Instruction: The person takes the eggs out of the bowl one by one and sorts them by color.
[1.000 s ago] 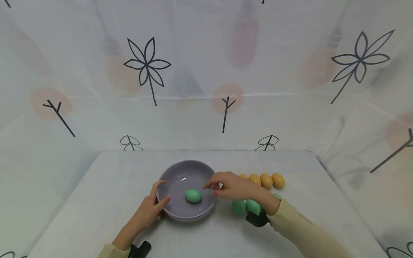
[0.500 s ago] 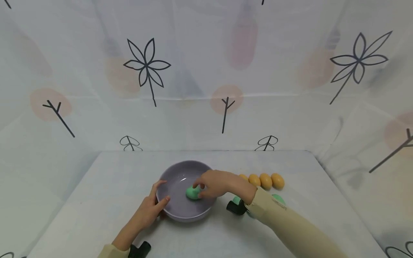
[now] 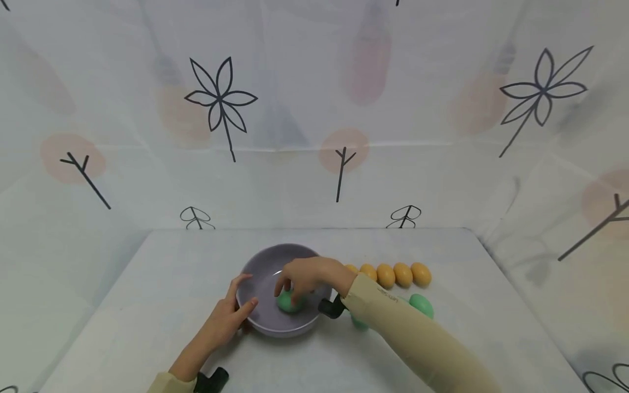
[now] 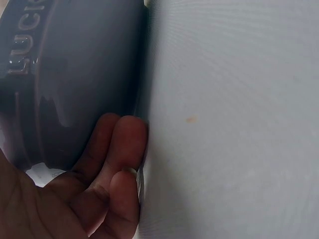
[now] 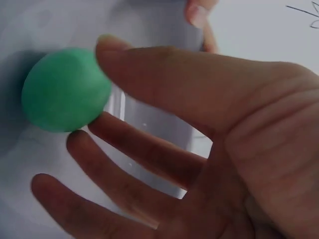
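A purple-grey bowl [image 3: 262, 322] stands on the white table. My left hand [image 3: 225, 319] grips its left side, thumb over the rim. In the left wrist view the other fingers [image 4: 130, 142] lie against the outer wall, low down by the table. Inside the bowl is one green egg [image 3: 286, 303], partly covered by my right hand [image 3: 304, 275]. The right wrist view has the egg [image 5: 65, 92] between the thumb [image 5: 144, 69] and the tips of the index and middle fingers, pinched near one end. The ring and little fingers spread away from it.
Right of the bowl, a row of several yellow eggs [image 3: 403, 275] lies behind the right forearm. More green eggs [image 3: 421, 305] lie nearer, partly hidden by the right sleeve [image 3: 408, 327]. A patterned white cloth [image 3: 295, 185] hangs behind the table.
My right hand has moved left from the bowl's right rim onto the green egg and taken hold of it. The egg has shifted slightly. My left hand keeps its grip on the bowl.
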`<act>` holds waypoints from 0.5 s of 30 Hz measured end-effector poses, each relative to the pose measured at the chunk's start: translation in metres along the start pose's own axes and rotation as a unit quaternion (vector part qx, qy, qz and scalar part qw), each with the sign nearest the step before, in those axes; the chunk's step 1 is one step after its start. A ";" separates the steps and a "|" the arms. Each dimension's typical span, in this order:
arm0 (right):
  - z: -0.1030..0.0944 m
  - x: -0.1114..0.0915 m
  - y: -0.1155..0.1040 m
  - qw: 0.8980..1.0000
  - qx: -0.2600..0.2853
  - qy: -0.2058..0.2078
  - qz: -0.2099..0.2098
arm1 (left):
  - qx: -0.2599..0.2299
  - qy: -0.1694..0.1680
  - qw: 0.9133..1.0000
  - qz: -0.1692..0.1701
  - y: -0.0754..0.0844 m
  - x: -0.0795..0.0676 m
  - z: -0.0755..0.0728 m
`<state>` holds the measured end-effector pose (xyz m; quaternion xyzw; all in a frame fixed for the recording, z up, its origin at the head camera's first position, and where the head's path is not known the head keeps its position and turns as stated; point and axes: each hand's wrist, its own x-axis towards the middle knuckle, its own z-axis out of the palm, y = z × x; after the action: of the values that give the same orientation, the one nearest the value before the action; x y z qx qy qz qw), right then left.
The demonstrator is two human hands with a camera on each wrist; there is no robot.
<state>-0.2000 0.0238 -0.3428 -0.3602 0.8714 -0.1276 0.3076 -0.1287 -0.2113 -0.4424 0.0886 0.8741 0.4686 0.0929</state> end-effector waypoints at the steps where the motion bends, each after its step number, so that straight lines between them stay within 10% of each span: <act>1: 0.001 0.002 -0.001 1.000 0.010 -0.005 0.009 | 0.000 0.001 1.000 0.001 0.000 0.000 0.000; 15: 0.010 0.014 -0.001 0.998 0.031 -0.046 0.042 | 0.000 0.008 1.000 0.001 -0.001 0.001 0.001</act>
<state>-0.2007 0.0129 -0.3567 -0.3194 0.8662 -0.1251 0.3633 -0.1290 -0.2111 -0.4441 0.0858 0.8746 0.4697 0.0850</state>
